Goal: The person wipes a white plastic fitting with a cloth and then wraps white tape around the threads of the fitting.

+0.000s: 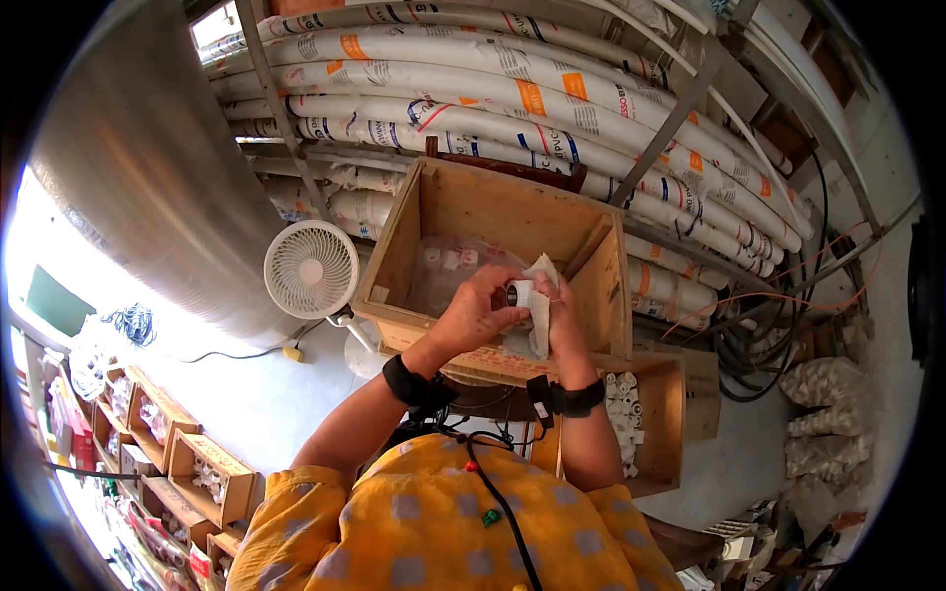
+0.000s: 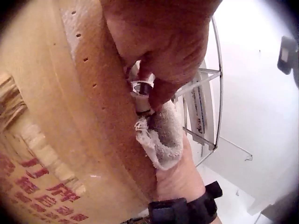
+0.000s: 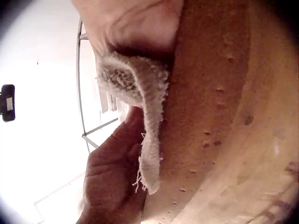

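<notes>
Over the front of a wooden box (image 1: 599, 258), my left hand (image 1: 475, 309) pinches a short white pipe fitting (image 1: 519, 294) between thumb and fingers. Its open end shows a threaded metal lining, plainest on the fitting (image 2: 141, 89) in the left wrist view. My right hand (image 1: 564, 317) holds a whitish, frayed cloth (image 1: 539, 330) against the fitting's other side. In the right wrist view the cloth (image 3: 150, 163) hangs down from under the palm, hiding most of the right fingers. Clear plastic with white fittings (image 1: 455, 259) lies inside the box behind my left hand.
A white fan (image 1: 310, 269) stands left of the box. Another wooden box (image 1: 662, 433) with white fittings sits low at the right. Long wrapped pipes (image 1: 424, 74) fill the rack behind. Small wooden bins (image 1: 212, 473) line the left, and black hose (image 1: 754, 355) coils at the right.
</notes>
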{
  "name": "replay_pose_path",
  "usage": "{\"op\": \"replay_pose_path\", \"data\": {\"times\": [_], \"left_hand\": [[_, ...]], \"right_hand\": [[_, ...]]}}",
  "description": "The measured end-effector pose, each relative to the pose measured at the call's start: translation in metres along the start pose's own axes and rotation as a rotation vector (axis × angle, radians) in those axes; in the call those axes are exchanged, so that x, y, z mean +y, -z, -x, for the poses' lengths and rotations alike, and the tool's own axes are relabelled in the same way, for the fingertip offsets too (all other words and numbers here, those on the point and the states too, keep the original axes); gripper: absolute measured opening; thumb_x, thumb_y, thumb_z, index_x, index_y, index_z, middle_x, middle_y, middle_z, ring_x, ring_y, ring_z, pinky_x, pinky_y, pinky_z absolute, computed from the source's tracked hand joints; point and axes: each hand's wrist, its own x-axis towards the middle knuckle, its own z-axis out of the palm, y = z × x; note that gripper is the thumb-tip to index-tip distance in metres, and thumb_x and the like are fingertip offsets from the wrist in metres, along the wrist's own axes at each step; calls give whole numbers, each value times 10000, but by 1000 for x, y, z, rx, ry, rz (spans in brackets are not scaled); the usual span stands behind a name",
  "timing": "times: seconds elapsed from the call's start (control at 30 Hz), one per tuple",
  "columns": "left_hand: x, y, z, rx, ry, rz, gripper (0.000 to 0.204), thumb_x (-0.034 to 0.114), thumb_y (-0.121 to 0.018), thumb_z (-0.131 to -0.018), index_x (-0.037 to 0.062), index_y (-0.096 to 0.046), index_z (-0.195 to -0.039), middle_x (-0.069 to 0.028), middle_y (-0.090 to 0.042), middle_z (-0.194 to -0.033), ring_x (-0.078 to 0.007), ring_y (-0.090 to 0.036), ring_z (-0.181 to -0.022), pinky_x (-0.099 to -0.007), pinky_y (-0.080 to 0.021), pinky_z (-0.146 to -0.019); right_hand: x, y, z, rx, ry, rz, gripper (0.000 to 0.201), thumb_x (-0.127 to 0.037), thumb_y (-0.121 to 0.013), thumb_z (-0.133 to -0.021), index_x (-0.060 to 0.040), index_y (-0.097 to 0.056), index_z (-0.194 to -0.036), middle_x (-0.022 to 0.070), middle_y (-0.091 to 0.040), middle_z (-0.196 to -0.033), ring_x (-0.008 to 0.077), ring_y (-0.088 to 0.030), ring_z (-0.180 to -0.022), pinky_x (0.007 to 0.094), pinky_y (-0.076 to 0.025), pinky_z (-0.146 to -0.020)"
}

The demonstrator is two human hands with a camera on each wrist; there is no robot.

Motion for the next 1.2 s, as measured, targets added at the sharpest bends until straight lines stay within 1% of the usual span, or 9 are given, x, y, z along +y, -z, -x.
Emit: {"op": "replay_pose_path", "data": {"times": [0.27, 0.43, 0.53, 0.57, 0.63, 0.73, 0.87, 1.13, 1.2], "left_hand": [[2, 2, 0, -37, -145, -128, 448, 36, -730, -740, 31, -530, -1141, -31, -507, -861, -96, -493, -744, -243, -445, -645], [1, -1, -2, -27, -55, -96, 461, 71, -730, -752, -9, -514, -1150, -67, -552, -913, -116, -533, -757, -257, -469, -675], [-5, 0, -4, -42, 52, 12, 464, 67, -727, -750, -26, -509, -1149, -67, -568, -942, -114, -543, -765, -255, -474, -690], [-7, 0, -5, -52, 86, 56, 463, 62, -725, -749, -30, -509, -1147, -65, -573, -949, -112, -545, -767, -253, -474, -694], [-9, 0, -3, 2, 45, 40, 460, 62, -739, -714, -23, -530, -1114, -93, -573, -908, -153, -554, -738, -283, -477, -675], [-15, 1, -3, 30, -4, 10, 452, 45, -739, -694, -19, -543, -1095, -105, -573, -885, -170, -554, -730, -296, -476, -671], [-6, 1, -1, -36, 26, -20, 437, -7, -713, -732, -1, -524, -1126, -20, -536, -880, -85, -507, -754, -239, -458, -683], [-2, 1, 1, -26, -85, -123, 455, 13, -731, -721, 9, -529, -1129, -47, -518, -913, -117, -503, -761, -262, -453, -680], [-1, 0, 1, -15, -93, -151, 472, -2, -724, -704, 17, -530, -1133, -57, -511, -917, -129, -502, -753, -266, -453, -677]], "right_hand": [[-8, -4, 4, 75, -65, -239, 426, -412, -541, -907, -11, -554, -1051, 35, -585, -917, 121, -553, -813, 260, -448, -716], [-6, -1, 4, 23, 19, -261, 473, -437, -523, -914, 10, -546, -1064, 59, -601, -954, 132, -576, -854, 265, -464, -742], [-3, 1, 4, 25, 63, -104, 506, -453, -500, -921, 14, -533, -1113, 92, -615, -987, 163, -588, -885, 293, -464, -774], [-5, -1, 6, 22, 116, 59, 514, -456, -492, -924, 13, -527, -1132, 103, -617, -997, 174, -588, -894, 302, -460, -787], [-18, -11, 12, 20, 219, 386, 532, -461, -475, -931, 12, -514, -1170, 127, -622, -1016, 198, -587, -912, 322, -453, -812], [-10, -9, 8, 40, 179, 536, 500, -435, -463, -944, 4, -522, -1177, 146, -624, -1019, 223, -580, -933, 328, -435, -838], [-5, -7, 6, 76, 163, 355, 469, -402, -454, -957, 17, -542, -1149, 140, -625, -1004, 205, -570, -934, 313, -426, -841], [7, 0, -1, 93, 73, 45, 490, -422, -442, -959, 14, -525, -1168, 112, -607, -1062, 184, -548, -944, 311, -421, -841], [4, -1, 2, 92, 95, 56, 490, -424, -441, -958, 9, -518, -1175, 119, -603, -1070, 186, -547, -954, 317, -421, -842]]}}
